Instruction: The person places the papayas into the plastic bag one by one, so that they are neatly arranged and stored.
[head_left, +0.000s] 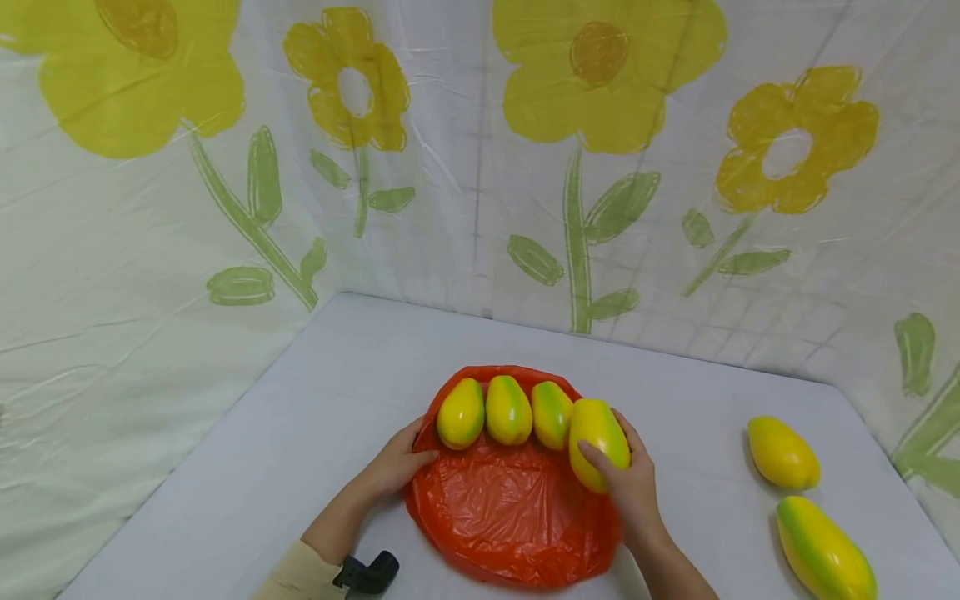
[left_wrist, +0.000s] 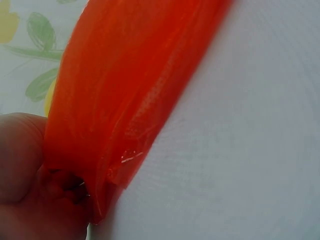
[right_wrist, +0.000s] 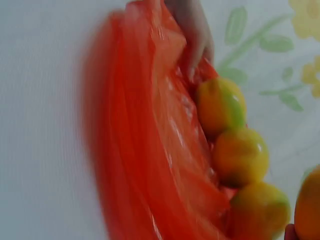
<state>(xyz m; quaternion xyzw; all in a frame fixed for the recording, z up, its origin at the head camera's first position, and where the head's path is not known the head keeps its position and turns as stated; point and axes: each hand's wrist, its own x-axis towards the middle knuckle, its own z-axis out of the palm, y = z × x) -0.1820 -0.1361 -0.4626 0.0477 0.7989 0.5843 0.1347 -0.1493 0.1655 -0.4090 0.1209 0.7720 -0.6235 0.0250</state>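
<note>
A red plastic bag [head_left: 517, 517] lies spread in a rounded shape on the table, its edge standing up. My left hand [head_left: 395, 460] pinches the bag's left edge, thumb on the inner side; the left wrist view shows the red film [left_wrist: 115, 90] at the thumb. Three yellow-green papayas sit in a row along the bag's far side: a left one [head_left: 461, 414], a middle one [head_left: 509, 411] and a right one [head_left: 552, 414]. With my right hand [head_left: 632, 487] I grip another papaya [head_left: 597, 442] over the bag's right side, beside the row.
Two more papayas lie on the table to the right, one farther back [head_left: 783, 452] and one nearer [head_left: 825, 548]. A flower-printed curtain [head_left: 450, 208] hangs behind and left of the white table [head_left: 360, 358]. A black device [head_left: 367, 573] is strapped on my left wrist.
</note>
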